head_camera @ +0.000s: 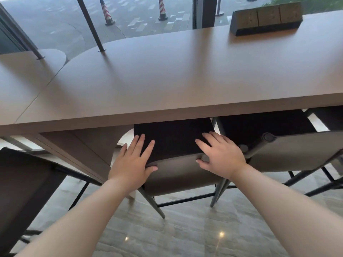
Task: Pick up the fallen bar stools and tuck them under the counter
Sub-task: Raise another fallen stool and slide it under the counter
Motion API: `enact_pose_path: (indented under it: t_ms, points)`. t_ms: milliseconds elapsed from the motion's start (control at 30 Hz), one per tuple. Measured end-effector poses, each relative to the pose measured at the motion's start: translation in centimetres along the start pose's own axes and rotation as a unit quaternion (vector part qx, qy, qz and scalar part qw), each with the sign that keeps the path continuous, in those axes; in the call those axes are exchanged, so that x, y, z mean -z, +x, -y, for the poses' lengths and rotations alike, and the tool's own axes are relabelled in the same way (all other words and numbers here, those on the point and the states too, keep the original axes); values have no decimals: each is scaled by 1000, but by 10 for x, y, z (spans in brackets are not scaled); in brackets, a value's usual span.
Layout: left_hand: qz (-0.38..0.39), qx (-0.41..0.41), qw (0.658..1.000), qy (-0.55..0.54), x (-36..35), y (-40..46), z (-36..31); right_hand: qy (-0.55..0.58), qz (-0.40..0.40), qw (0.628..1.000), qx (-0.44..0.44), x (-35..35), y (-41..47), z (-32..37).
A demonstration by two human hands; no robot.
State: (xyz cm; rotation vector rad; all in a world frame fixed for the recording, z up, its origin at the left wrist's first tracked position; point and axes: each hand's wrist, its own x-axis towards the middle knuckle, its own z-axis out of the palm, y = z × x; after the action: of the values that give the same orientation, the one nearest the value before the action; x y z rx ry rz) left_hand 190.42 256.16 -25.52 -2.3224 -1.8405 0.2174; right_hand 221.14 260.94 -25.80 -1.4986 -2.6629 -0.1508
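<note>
A bar stool (178,175) with a dark seat and a low grey-brown backrest stands upright, its seat partly under the brown counter (167,80). My left hand (132,160) lies over the backrest's left top corner, fingers stretched forward, thumb on the rest's back face. My right hand (220,154) lies on the right top corner, fingers straight over the seat, thumb along the rest's top edge. A second stool (289,149) stands upright just to the right, its seat under the counter.
A third seat (24,186) stands at the left edge, outside the counter. The counter's support panel (83,147) is just left of the middle stool. A wooden block holder (265,19) sits on the counter's far right. Two slanted poles (91,25) rise from the counter before the window.
</note>
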Motion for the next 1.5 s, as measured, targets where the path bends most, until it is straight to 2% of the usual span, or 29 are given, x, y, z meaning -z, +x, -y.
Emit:
enact_pose_path:
  t_ms: [167,333,500,633,800,1033,1100,1267,1400,1500]
  points:
    - [-19,-12,1000,17,8,15,11,12,0,1000,-22,1,12,-4]
    - [-11,-7,999,45,9,27,41,30,-24,999,-30,-5,20,25]
    - [-9,0,1000,7,2,33,61,34,-24,999,-24,-7,38,43]
    - [-3,-36,999,-3,-5,34,63,25,-18,999,-13,-8,43,41]
    - [23,-31,999,-15,-7,41,54,10,-4,1000,-8,-3,48,26]
    - [9,-21,1000,-11,-8,45,43,18,2,1000,9,-2,46,12]
    - [14,-20,999,-44,-4,43,34,24,1,1000,19,0,42,11]
    - [45,-89,984,-148,16,50,-33,31,9,999,30,12,22,-1]
    - [67,-85,975,-193,38,68,-94,33,10,999,28,25,1,-24]
    - [93,-78,970,-208,52,80,-125,39,-2,999,-6,36,-15,-48]
